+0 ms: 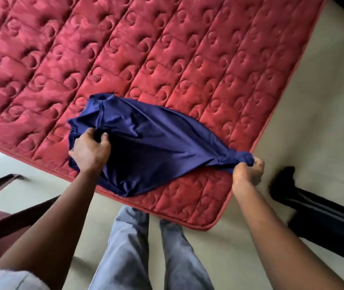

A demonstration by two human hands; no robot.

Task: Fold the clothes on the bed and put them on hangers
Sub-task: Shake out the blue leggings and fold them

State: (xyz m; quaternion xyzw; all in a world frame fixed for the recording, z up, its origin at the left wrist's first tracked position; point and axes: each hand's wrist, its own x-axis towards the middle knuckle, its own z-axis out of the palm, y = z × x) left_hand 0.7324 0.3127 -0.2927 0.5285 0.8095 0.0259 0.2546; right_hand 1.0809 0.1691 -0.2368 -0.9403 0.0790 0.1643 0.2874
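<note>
Left hand [89,152] and right hand [247,171] grip navy garment [152,143] on red mattress [167,49].

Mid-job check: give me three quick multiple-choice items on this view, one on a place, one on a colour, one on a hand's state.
1. The blue garment lies: A on the floor; B on the mattress; C on a hanger.
2. The mattress is: A red; B green; C white.
3. The right hand: A lies flat and open; B grips the garment's bunched end; C holds a hanger.
Answers: 1 B, the cloth rests on the quilting; 2 A, the quilted cover is red; 3 B, the fingers curl round the bunch.
</note>
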